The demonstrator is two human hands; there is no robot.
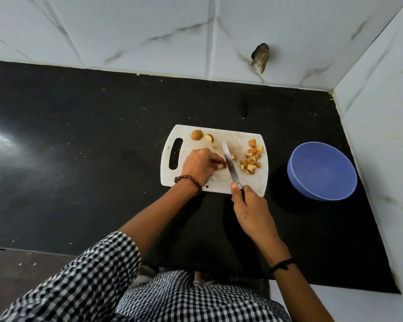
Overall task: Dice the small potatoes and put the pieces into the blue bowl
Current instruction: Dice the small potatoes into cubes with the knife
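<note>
1. Black stone bench seen from above, with white marbled wall tiles along its far edge and right edge. A dark, ragged hole breaks the far tiles.
2. A white cutting board lies flat on the right half of the bench, its handle slot at the left end.
3. The left hand rests on the middle of the board. Its fingers are curled, and the tips pin a small potato piece against the board.
4. The right hand is at the board's near edge. Its fingers are wrapped round the handle of a knife, with the thumb on top.
5. The knife blade points away from the person and lies across the board, touching the right side of the pinned piece. One small cube sits just to the right of the blade.
6. A heap of diced pieces, orange-skinned and pale inside, lies near the board's right edge.
7. A whole potato and a cut potato chunk sit side by side at the board's far edge, near the far-left corner.
8. The blue bowl stands on the bench to the right of the board, apart from it and close to the right-hand wall.
9. A bead bracelet circles the left wrist and a black thread the right. A black-and-white checked shirt fills the bottom of the view.
</note>
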